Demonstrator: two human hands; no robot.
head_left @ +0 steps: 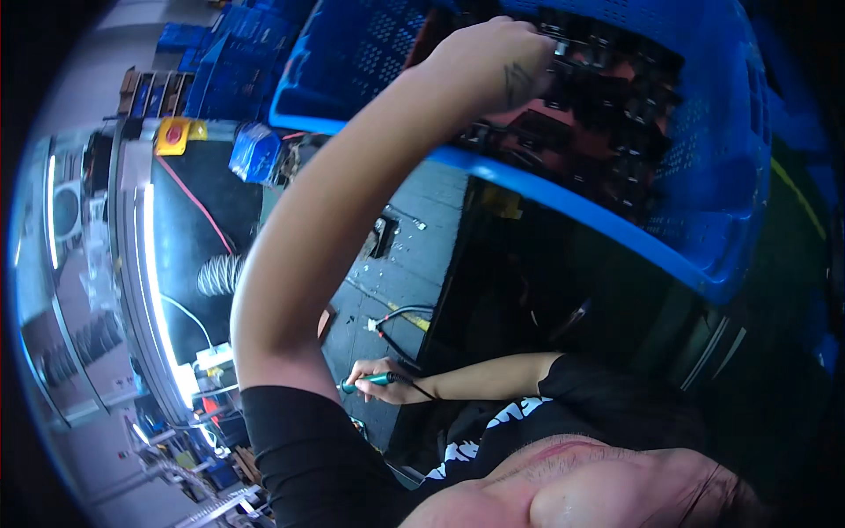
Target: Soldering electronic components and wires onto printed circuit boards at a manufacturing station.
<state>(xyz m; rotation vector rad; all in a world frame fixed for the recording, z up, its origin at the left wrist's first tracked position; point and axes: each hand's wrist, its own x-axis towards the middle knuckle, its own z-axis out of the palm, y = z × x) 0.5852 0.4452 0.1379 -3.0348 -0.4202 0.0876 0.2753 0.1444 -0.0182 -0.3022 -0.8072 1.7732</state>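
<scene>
My left arm stretches up and across to a blue plastic crate (563,202). My left hand (506,57) is inside it among several small black parts (634,106). Its fingers curl down, and the tips are hidden, so I cannot make out what lies between them. Over the workbench (414,255), my right hand (374,378) is closed round the green handle of a soldering iron (380,378). A black cable runs back from the handle along my right forearm. The iron's tip is hidden behind my left arm. Cutting pliers (392,326) lie near my right hand.
Across the bench are a silver flexible hose (220,275), a lit tube lamp (158,290) and a yellow box with a red button (176,136). Small scraps (414,222) lie on the bench top. Blue crates (233,70) are stacked at the far left.
</scene>
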